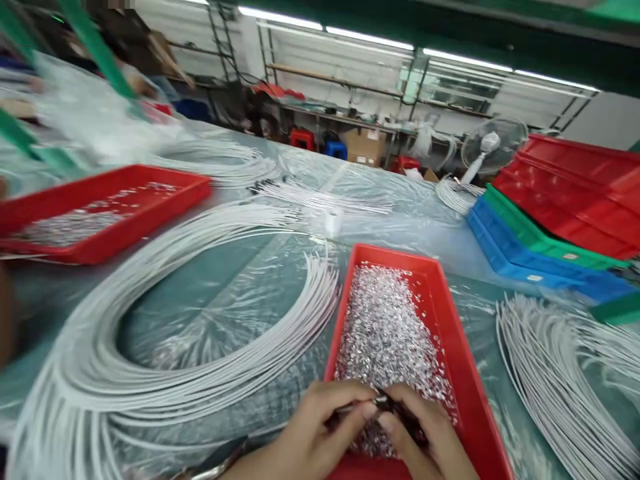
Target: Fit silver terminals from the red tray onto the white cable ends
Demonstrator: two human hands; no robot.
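Both of my hands are close together above the near end of a red tray (473,360). My left hand (333,423) is closed in a pinch, thumb against forefinger. Opposite it, my right hand (425,427) pinches too, fingertips nearly touching the left ones. Between the fingertips shows a small dark and shiny metal piece (383,400), mostly covered. Below lies a heap of tiny silvery metal parts (385,327) in the tray. A white cable (270,432) runs up to my left hand; whether it ends in the fingers is hidden.
A large bundle of white cables (95,333) curves at left, another bundle (545,367) at right. A second red tray (175,213) stands far left with similar parts. A white roll (333,222) stands behind. Stacked bins (565,193) and a fan (490,143) are back right.
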